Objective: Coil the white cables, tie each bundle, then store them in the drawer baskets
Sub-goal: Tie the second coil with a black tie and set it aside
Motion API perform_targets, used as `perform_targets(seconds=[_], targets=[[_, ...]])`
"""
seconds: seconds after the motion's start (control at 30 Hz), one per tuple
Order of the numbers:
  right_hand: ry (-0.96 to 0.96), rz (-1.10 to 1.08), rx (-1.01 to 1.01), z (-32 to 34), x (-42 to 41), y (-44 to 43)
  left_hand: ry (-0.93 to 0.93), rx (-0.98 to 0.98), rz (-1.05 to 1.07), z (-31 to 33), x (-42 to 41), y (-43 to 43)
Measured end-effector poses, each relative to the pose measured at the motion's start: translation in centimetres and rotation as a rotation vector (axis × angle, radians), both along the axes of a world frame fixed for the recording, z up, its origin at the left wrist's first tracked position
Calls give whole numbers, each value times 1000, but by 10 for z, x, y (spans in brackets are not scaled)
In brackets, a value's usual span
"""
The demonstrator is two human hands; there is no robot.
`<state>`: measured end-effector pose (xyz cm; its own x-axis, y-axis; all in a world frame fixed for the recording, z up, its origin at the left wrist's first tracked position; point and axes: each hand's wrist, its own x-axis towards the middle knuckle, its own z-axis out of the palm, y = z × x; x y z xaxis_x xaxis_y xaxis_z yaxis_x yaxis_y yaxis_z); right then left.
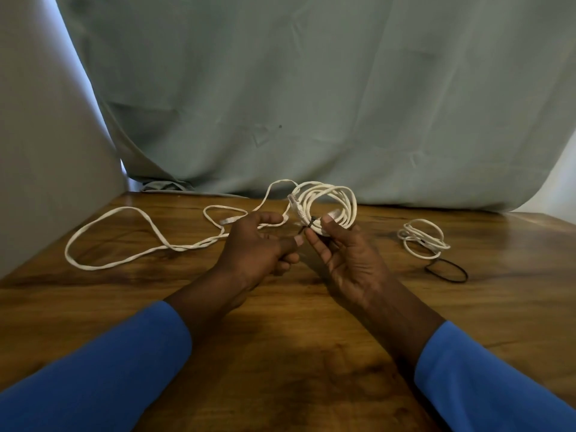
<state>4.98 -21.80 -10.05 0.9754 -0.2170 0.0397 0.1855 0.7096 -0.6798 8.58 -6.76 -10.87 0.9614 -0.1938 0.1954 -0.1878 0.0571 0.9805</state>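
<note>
Bright blue on both arms: left sleeve (93, 378) and right sleeve (492, 385), long, plain smooth fabric, cuffs stopping short of the wrists; left hand (258, 244) and right hand (346, 257) bare, nails short

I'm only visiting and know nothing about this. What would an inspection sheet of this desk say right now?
Surface: wooden table, nothing spilled on it.
Job's things: coil held above the table, with a dark tie round it; second coil lying at the right; no drawer or baskets seen.
Clutter: black loop lying by the second coil.
Hands: right hand pinches the coil at the tie; left hand has its fingers curled beside the tie, and whether it grips cannot be told.
Cables: loose cable sprawled uncoiled over the table's left side.
Surroundings: grey-green cloth hanging behind the table; blue sleeves.
</note>
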Motion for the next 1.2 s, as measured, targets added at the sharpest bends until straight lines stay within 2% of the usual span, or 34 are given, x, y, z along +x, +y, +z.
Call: perform_targets(seconds=[0.2,0.3,0.37,0.63,0.73,0.8,0.9,1.0,1.1,1.2], targets=[[-64,-168,-175,-11,5,0,-111,37,-16,5,-14,-8],[-88,-306,-344,-11,5,-1,-94,19,-61,7,-16,-6],[-92,-355,-386,-11,5,0,-85,14,-96,9,-19,-5],[-72,-318,-417,-8,3,-6,-161,24,-97,13,-17,2],[-100,-345,-493,-10,4,-5,-235,31,-79,15,-15,3],[-111,-397,-620,-10,6,-6,-350,79,-46,14,-12,6],[-139,-412,-855,-12,8,-7,-775,397,11,16,-6,16],[-137,-250,-816,-13,5,-6,-1136,656,114,24,-2,26],[-127,-79,-728,-13,-1,-2,-1283,795,270,28,3,33],[-130,-5,-641,-14,-3,1,-1293,889,302,27,3,37]])
